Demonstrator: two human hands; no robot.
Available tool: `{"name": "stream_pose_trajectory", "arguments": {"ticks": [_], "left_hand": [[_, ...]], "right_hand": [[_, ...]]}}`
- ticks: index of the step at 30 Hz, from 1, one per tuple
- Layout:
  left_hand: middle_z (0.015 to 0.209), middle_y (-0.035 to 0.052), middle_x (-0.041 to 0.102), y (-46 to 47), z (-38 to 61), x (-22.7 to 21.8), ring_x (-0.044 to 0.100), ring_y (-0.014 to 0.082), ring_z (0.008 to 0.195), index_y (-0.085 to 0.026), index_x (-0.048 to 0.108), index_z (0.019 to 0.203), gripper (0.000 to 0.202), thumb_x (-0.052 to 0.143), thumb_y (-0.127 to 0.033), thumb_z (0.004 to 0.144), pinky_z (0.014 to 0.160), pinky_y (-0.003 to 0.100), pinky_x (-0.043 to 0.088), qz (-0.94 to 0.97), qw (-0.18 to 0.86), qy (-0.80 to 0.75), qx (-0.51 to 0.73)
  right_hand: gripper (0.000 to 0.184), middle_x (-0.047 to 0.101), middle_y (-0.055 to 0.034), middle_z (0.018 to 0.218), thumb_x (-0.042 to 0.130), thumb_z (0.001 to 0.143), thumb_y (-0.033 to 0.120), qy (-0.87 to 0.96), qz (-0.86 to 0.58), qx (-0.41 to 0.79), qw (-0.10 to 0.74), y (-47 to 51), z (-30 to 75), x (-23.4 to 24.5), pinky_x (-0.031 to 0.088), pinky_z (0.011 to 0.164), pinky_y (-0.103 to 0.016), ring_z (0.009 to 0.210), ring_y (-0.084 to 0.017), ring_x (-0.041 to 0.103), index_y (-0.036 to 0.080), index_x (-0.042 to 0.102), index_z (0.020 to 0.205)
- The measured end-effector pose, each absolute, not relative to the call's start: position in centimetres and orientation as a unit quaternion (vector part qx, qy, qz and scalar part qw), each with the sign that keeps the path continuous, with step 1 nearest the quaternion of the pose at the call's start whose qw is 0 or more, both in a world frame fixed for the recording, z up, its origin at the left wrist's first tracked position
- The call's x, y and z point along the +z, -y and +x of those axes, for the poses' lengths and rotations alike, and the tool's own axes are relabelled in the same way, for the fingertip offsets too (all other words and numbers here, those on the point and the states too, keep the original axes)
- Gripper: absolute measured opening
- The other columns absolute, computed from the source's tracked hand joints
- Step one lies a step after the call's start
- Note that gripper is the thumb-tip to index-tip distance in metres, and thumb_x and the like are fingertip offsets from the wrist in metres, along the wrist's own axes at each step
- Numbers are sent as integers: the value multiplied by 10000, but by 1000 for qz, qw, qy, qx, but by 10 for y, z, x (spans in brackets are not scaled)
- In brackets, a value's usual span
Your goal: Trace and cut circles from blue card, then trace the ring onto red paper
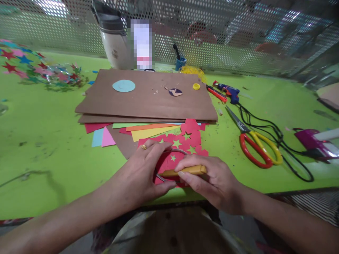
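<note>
At the table's near edge, my left hand curves its fingers and thumb around a thin grey ring and holds it flat on red paper with star-shaped holes. My right hand grips a mustard-yellow pen-like tool between thumb and fingers. Its tip points left and meets the ring's inner left side, close to my left palm. Whether the tip is a lead or a blade I cannot tell. My right hand covers the ring's right part.
Brown cardboard bears a light-blue paper oval. Coloured paper sheets stick out below it. Scissors, a glue gun with a black cord and a purple device lie right. A white bottle stands behind; star garlands lie left.
</note>
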State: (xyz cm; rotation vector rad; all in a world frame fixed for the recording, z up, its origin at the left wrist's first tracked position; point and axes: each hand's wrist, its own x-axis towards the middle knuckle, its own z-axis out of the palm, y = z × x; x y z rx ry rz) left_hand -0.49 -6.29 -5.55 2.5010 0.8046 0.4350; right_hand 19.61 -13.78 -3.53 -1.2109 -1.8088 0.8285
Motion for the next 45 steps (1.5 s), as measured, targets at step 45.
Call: {"name": "stream_pose_trajectory", "arguments": {"ticks": [45], "left_hand": [[1130,82,571,62,-5,-57,577,286,1013,-243,389,1258,615,732,-330,755,830,443,537,912,237,-291,169]], "right_hand": [[131,659,-4,753,639,899,268,578,-441,583,363,91,195,-26,546,646,-249,659,-114,633,156,627,833]]}}
